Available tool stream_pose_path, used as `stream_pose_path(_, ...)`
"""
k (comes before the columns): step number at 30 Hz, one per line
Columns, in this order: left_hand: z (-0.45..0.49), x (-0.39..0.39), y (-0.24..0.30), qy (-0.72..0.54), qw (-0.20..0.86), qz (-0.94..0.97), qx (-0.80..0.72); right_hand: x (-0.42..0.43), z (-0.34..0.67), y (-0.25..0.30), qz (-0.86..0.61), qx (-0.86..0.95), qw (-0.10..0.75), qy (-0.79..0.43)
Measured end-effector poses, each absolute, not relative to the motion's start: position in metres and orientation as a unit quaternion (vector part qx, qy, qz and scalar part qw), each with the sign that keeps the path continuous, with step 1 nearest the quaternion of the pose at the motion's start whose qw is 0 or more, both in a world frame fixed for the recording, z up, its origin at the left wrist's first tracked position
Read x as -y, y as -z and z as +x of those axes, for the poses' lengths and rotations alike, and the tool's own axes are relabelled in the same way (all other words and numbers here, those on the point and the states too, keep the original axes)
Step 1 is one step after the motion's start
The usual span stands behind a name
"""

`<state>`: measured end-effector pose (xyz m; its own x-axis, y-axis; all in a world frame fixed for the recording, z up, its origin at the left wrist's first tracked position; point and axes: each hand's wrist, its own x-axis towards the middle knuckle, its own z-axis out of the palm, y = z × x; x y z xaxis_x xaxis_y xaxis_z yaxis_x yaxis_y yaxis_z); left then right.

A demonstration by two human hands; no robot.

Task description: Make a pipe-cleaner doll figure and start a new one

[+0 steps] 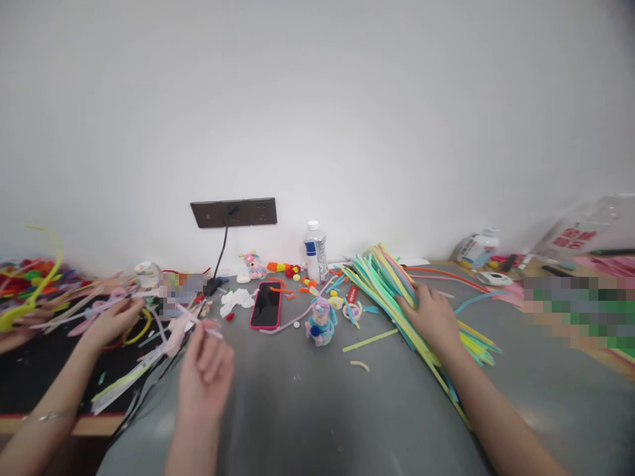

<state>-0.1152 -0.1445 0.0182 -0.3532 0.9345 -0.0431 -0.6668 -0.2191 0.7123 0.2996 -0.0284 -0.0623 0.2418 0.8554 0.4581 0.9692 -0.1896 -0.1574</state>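
Sticks (380,284), soft and fuzzy, lie bunched right of the small toy (321,324).
The right hand (430,317) lies over them, fingers bent, maybe to stop them spreading; I can't tell if it grips. Left of the toy, the left hand (211,357) pinches a pale pink stick (187,313), fingers nearly together, likely so it won't slip.

The left grip (211,357) pinches a pale strip (187,312); the right grip (432,318) lies on bundled pipe cleaners (380,291).

There were one phone (266,305), one bundle of fuzzy sticks (387,284) (the strands were too many to count), two bottles (312,256) (479,248), two small dolls (321,322) (254,266) and one socket panel (253,212).
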Motion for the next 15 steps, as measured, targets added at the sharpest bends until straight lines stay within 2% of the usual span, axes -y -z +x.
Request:
stream_pose_path(3, -0.081, 0.183, 0.016, -0.631, 0.558, 0.277, -0.463, 0.030, 0.299, 0.062, -0.760, 0.602, 0.204, 0.137)
stream_pose_path(7, -0.063, 0.204, 0.034, -0.494, 0.506, 0.431, -0.560, 0.031, 0.299, 0.061, -0.759, 0.603, 0.209, 0.131)
stream_pose_path(15, -0.049, 0.166, 0.022, -0.449, 0.450, 0.543, -0.549, 0.031, 0.298, 0.060, -0.759, 0.600, 0.221, 0.122)
